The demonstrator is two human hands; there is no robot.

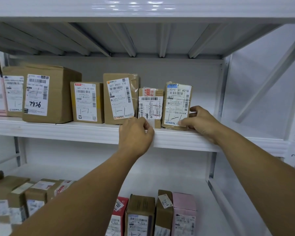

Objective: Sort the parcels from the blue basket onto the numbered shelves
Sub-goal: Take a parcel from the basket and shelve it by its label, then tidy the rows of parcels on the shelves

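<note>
White metal shelving unit [186, 138] against a pale wall, two levels in view, both lined w/ cardboard parcels standing label-out. On the upper shelf, far right of the row, a small brown parcel [177, 106] stands upright, long axis vertical, label facing the camera, top tilted slightly left, just beside its shorter neighbour [151, 108]. The right hand [200, 120] grips that end parcel at its lower right corner, thumb on the front, fingers curled round the side. The left hand [135, 133] rests at the shelf edge in front of the shorter parcel, fingers loosely curled; whether it pinches anything is hard to tell. More boxes [140, 215] on the lower shelf.
</note>
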